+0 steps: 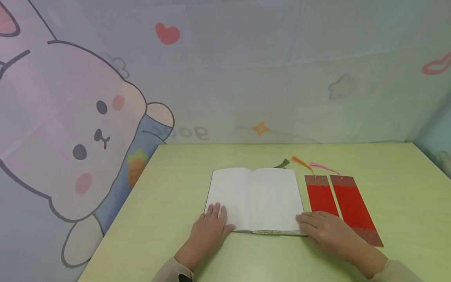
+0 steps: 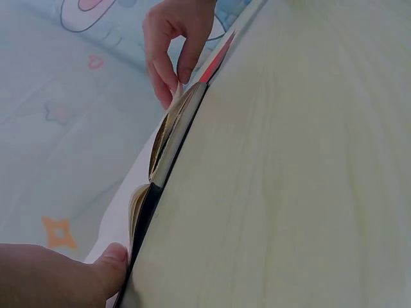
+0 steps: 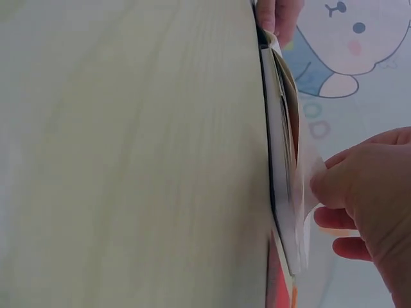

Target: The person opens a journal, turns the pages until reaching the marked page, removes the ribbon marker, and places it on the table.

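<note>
An open notebook (image 1: pixel 273 196) with white pages lies on the table. My left hand (image 1: pixel 210 227) rests on the lower left corner of the left page, its fingers straight, the thumb along the bottom edge. At the lower right corner, my right hand (image 1: pixel 329 233) pinches a page. The right wrist view shows that page (image 3: pixel 310 170) bent up between thumb and finger. Beside the notebook lie two red bookmarks, the nearer one (image 1: pixel 320 196) with an orange tassel, partly under my right hand, the other (image 1: pixel 354 203) with a pink tassel.
A green tassel (image 1: pixel 283 163) sticks out behind the notebook's top edge. The pale yellow-green table (image 1: pixel 158 203) ends at a curtain (image 1: pixel 225 90) printed with a rabbit, hearts and stars.
</note>
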A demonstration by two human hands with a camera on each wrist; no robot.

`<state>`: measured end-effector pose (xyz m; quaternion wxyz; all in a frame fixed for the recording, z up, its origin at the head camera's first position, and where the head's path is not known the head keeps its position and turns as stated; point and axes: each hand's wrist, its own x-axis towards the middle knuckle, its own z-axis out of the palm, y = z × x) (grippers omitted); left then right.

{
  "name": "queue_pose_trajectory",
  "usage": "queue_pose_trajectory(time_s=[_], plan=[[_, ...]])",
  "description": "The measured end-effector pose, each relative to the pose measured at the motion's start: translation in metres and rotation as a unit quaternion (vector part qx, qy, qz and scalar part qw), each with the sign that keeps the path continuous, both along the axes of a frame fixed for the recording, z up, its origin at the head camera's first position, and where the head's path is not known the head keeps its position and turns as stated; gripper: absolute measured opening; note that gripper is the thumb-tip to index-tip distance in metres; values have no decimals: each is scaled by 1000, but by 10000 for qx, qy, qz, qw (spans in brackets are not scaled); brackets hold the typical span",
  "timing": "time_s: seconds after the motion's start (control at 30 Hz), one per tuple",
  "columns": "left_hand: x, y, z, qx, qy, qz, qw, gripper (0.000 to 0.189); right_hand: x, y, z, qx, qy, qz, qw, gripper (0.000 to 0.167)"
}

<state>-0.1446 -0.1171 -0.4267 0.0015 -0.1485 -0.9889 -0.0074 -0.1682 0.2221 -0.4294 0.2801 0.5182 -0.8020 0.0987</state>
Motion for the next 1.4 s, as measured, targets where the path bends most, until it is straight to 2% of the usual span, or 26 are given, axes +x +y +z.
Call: queue_pose_trajectory(time_s=[0.07, 0.1, 0.3, 0.4, 0.7, 0.9, 1.1, 1.23, 1.33, 1.4], plan=[[-1, -1, -1, -16, 23, -15, 10000, 63, 0, -1, 2, -116, 101, -25, 9999, 60], [-1, -1, -1, -29, 29, -27, 10000, 64, 0, -1, 3, -159, 162, -30, 9997, 60], [0, -4, 3, 78, 8, -27, 10000, 64, 0, -3, 10, -257, 542, -30, 9982, 52], [0, -4, 5, 129, 35, -14, 9999, 64, 0, -7, 14, -502, 824, 21, 9953, 45], [0, -5, 8, 175, 109, 13, 9998, 65, 0, -29, 28, -1354, 1774, 407, 9739, 33], [2, -6, 9, 212, 102, -6, 9997, 65, 1, -36, 33, -1565, 1918, 509, 9675, 31], [2, -8, 13, 257, 278, -11, 9993, 64, -1, -42, 35, -1758, 1969, 592, 9627, 28], [3, -7, 17, 322, 541, -12, 9980, 62, 0, -45, 34, -1705, 1867, 618, 9655, 30], [4, -6, 19, 381, 1046, -77, 9938, 56, 1, -46, 33, -1679, 1772, 642, 9676, 31], [5, -6, 19, 385, 1536, -148, 9873, 50, 1, -47, 33, -1681, 1757, 651, 9678, 31]])
